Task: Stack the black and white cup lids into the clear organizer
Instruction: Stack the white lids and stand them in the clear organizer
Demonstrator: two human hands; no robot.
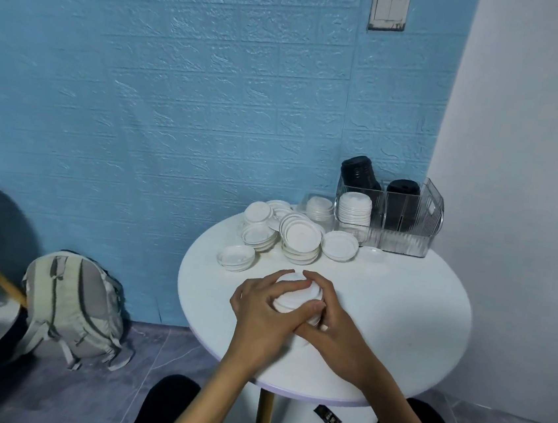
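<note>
White plastic fills the middle of the round table (396, 327): a short stack of white lids (296, 297) sits on the tabletop, well nearer the person than the clear organizer (405, 238), and both bare hands are wrapped around it. The left hand (265, 310) comes in from the near edge with its forearm angled up and to the right, thumb lying across the top of the stack and fingers curled round its left side. The right hand (331, 327) reaches in from the opposite side, index finger arched over the far rim and thumb pressed against the stack's near right edge. The two hands touch each other below the stack, both closed on it. The held stack rests domed side up, tilted slightly toward the left, its short axis roughly vertical.

The clear organizer stands at the far right edge of the table against the wall. Its front left compartment holds an upright column of white lids (354, 210), tops upward. Behind that, a stack of black lids (357, 172) leans to the left, rising above the organizer's rim. The right compartment holds another black stack (401, 203), standing upright.

Left of the organizer, loose white lids (302, 239) lie in several low piles, some top up and some showing their hollow undersides. One small pile (236, 258) sits apart, nearest the hands.
</note>
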